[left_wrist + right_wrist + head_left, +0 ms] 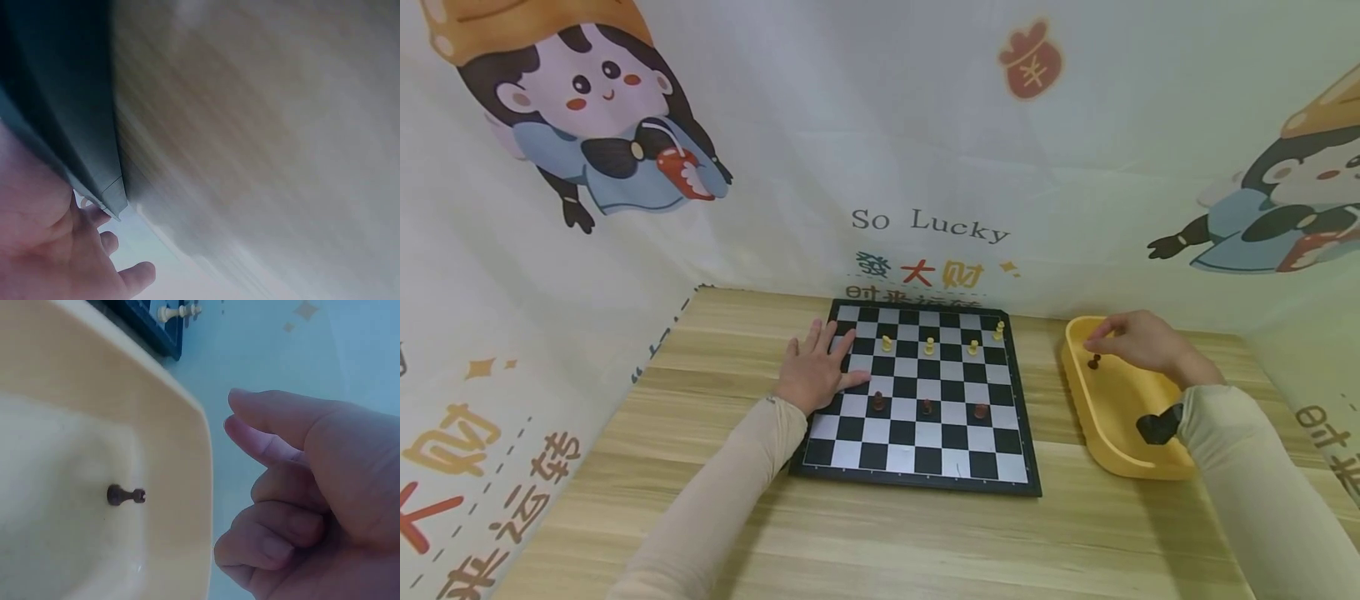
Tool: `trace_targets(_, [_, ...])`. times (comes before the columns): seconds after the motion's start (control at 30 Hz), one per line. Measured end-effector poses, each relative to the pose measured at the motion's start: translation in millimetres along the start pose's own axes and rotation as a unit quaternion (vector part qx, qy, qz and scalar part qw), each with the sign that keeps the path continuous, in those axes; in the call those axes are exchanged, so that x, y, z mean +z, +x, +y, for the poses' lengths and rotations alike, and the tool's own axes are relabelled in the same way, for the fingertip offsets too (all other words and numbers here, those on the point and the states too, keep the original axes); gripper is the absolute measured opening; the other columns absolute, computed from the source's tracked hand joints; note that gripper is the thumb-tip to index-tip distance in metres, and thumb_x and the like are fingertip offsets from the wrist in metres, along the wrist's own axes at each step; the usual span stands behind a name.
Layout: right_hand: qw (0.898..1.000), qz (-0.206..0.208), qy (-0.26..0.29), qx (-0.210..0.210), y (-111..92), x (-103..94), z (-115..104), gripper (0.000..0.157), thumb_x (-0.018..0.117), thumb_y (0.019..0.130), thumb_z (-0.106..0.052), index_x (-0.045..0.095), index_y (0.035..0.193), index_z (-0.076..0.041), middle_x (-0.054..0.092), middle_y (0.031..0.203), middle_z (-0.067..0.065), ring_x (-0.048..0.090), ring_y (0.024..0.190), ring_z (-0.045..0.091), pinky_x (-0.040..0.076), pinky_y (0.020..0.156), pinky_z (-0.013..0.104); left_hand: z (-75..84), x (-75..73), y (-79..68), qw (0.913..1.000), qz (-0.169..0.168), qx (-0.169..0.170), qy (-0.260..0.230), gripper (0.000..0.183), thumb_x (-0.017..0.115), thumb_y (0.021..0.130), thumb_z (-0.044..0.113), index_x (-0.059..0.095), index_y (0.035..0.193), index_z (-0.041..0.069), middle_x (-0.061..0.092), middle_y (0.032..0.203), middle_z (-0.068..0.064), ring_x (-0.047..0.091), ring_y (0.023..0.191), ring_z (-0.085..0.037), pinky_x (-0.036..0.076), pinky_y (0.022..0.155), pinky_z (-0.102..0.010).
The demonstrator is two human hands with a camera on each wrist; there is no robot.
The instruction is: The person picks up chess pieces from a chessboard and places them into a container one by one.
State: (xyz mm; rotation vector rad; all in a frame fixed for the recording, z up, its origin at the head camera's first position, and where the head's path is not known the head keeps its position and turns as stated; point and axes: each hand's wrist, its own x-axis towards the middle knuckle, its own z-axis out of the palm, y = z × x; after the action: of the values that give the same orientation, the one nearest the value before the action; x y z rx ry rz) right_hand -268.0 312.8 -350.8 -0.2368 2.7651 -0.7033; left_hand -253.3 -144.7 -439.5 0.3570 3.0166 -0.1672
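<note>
My left hand [811, 372] rests with spread fingers on the left edge of a black-and-white chessboard [917, 437]. Several cream chess pieces [929, 346] stand toward the board's far side, and three dark brown ones [877, 401] stand nearer. In the left wrist view, the palm [44, 231] lies against the board's dark side. Over the far end of a yellow tray [1097, 437] is my right hand [1138, 340], thumb and index tips slightly apart with nothing between them, the other fingers curled. Inside the tray, below those fingertips, a dark brown rook [127, 495] stands apart from the hand.
The board and tray sit on a wood-grain table [880, 542], with a strip of tabletop between them. A printed curtain [820, 133] hangs behind the table and down both sides. A black wrist device [1159, 425] is on the right sleeve.
</note>
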Motion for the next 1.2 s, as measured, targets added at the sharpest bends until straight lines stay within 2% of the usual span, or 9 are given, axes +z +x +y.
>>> trace_targets(0.27, [1.0, 0.009, -0.01, -0.016, -2.6, 4.7, -14.4, 0.041, 0.063, 0.1, -0.044, 0.071, 0.113, -0.006, 0.07, 0.121, 0.02, 0.061, 0.109, 0.034, 0.049, 0.084, 0.041, -0.9, -0.5, -0.8, 1.0, 0.001, -0.001, -0.001, 0.082, 0.029, 0.1, 0.071, 0.022, 0.164, 0.02, 0.018, 0.172, -0.015, 0.014, 0.16, -0.037, 0.027, 0.123, -0.063])
trace_targets(0.5, [0.999, 0.008, -0.004, -0.035, -3.3, 8.7, -32.5, 0.04, 0.066, 0.097, -0.047, 0.073, 0.112, -0.01, 0.072, 0.112, 0.012, 0.058, 0.096, 0.026, 0.042, 0.075, 0.03, -1.5, -0.9, -0.3, 1.0, 0.003, -0.001, 0.003, 0.083, 0.029, 0.1, 0.072, 0.021, 0.165, 0.021, 0.019, 0.172, -0.015, 0.014, 0.16, -0.037, 0.028, 0.123, -0.063])
trace_targets(0.6, [0.999, 0.002, 0.004, -0.04, -3.1, 12.6, -38.7, 0.037, 0.066, 0.098, -0.043, 0.072, 0.114, -0.01, 0.072, 0.114, 0.012, 0.059, 0.094, 0.024, 0.045, 0.074, 0.029, -1.2, -0.2, -0.2, 1.0, 0.002, 0.0, -0.002, 0.082, 0.029, 0.1, 0.071, 0.021, 0.165, 0.021, 0.018, 0.172, -0.015, 0.013, 0.16, -0.037, 0.027, 0.123, -0.063])
trace_targets(0.67, [0.999, 0.001, 0.009, -0.044, -3.4, 15.6, -43.0, 0.035, 0.067, 0.098, -0.04, 0.072, 0.114, -0.009, 0.072, 0.109, 0.011, 0.059, 0.089, 0.023, 0.046, 0.071, 0.029, -0.6, 0.2, -0.1, 1.0, 0.002, 0.0, -0.006, 0.082, 0.03, 0.1, 0.071, 0.022, 0.165, 0.021, 0.019, 0.172, -0.015, 0.014, 0.16, -0.037, 0.027, 0.123, -0.063])
trace_targets(0.83, [0.998, 0.008, 0.021, -0.055, -5.2, 22.1, -55.8, 0.032, 0.069, 0.098, -0.036, 0.073, 0.113, -0.008, 0.071, 0.103, 0.009, 0.052, 0.081, 0.019, 0.041, 0.066, 0.03, -1.1, 1.3, 0.0, 0.9999, 0.002, -0.001, -0.011, 0.082, 0.03, 0.1, 0.07, 0.022, 0.164, 0.02, 0.018, 0.172, -0.015, 0.013, 0.16, -0.037, 0.027, 0.123, -0.063])
trace_targets(1.0, [0.998, 0.01, 0.033, -0.051, -5.3, 29.0, -64.5, 0.033, 0.07, 0.096, -0.041, 0.075, 0.11, -0.012, 0.072, 0.11, 0.009, 0.054, 0.086, 0.022, 0.042, 0.069, 0.03, -1.2, 1.2, 0.1, 1.0, 0.001, -0.002, -0.009, 0.082, 0.029, 0.1, 0.071, 0.021, 0.165, 0.02, 0.018, 0.172, -0.015, 0.013, 0.16, -0.037, 0.026, 0.123, -0.063])
trace_targets(1.07, [0.998, 0.009, 0.037, -0.052, -5.3, 32.0, -66.3, 0.033, 0.071, 0.095, -0.042, 0.075, 0.109, -0.013, 0.072, 0.106, 0.006, 0.054, 0.085, 0.021, 0.041, 0.069, 0.031, -0.7, 0.6, -0.1, 1.0, 0.001, -0.002, -0.01, 0.082, 0.029, 0.1, 0.071, 0.021, 0.165, 0.021, 0.017, 0.172, -0.015, 0.012, 0.161, -0.037, 0.026, 0.124, -0.063])
trace_targets(1.13, [0.998, 0.007, 0.043, -0.055, -4.6, 35.7, -67.5, 0.031, 0.072, 0.094, -0.041, 0.075, 0.108, -0.013, 0.068, 0.088, 0.001, 0.051, 0.076, 0.019, 0.039, 0.065, 0.029, -0.8, 0.6, 0.0, 1.0, 0.001, -0.001, -0.01, 0.082, 0.029, 0.101, 0.07, 0.022, 0.165, 0.02, 0.018, 0.172, -0.015, 0.012, 0.161, -0.037, 0.026, 0.124, -0.063])
trace_targets(1.2, [0.997, 0.004, 0.055, -0.06, -3.4, 40.3, -68.5, 0.028, 0.073, 0.093, -0.039, 0.075, 0.107, -0.014, 0.057, 0.07, -0.004, 0.045, 0.065, 0.016, 0.036, 0.059, 0.027, -1.0, 1.0, 0.3, 1.0, 0.002, 0.0, -0.009, 0.081, 0.029, 0.101, 0.07, 0.022, 0.164, 0.02, 0.018, 0.172, -0.015, 0.013, 0.16, -0.037, 0.026, 0.123, -0.063])
